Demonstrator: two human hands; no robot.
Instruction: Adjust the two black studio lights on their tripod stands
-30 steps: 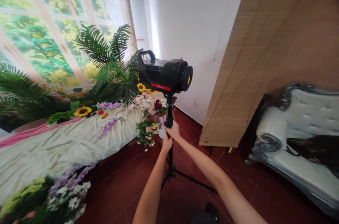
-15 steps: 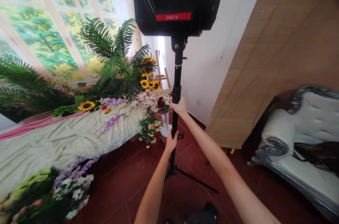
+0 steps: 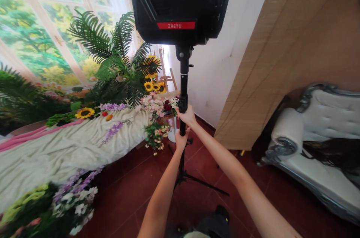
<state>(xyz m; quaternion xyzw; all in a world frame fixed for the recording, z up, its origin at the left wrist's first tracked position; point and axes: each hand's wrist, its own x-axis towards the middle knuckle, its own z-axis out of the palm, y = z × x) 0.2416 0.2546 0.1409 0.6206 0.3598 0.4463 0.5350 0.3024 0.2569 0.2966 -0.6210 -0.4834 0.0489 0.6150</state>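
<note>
A black studio light [image 3: 177, 9] with a red ZHEYU label sits on top of a black light stand [image 3: 184, 85], whose legs spread on the red tiled floor. My right hand [image 3: 187, 116] is wrapped round the pole just at its black collar, below the light. Lower on the same pole, my left hand [image 3: 181, 140] grips it close under the right, beside a small black knob [image 3: 190, 141]. Both hands are closed on the stand, and their far fingers are partly hidden behind it.
Left, a cream cloth [image 3: 84, 140] covers a long surface with a sunflower and purple flowers. Palm fronds [image 3: 95, 39] stand behind it, near a wooden easel. White flowers [image 3: 80, 204] are lower left. A silver-framed sofa [image 3: 332, 118] stands right, past a bamboo blind [image 3: 253, 80].
My left hand is a little higher on the pole, closer to the right hand. The view has shifted slightly, so the light and stand appear further left, with more of the light showing.
</note>
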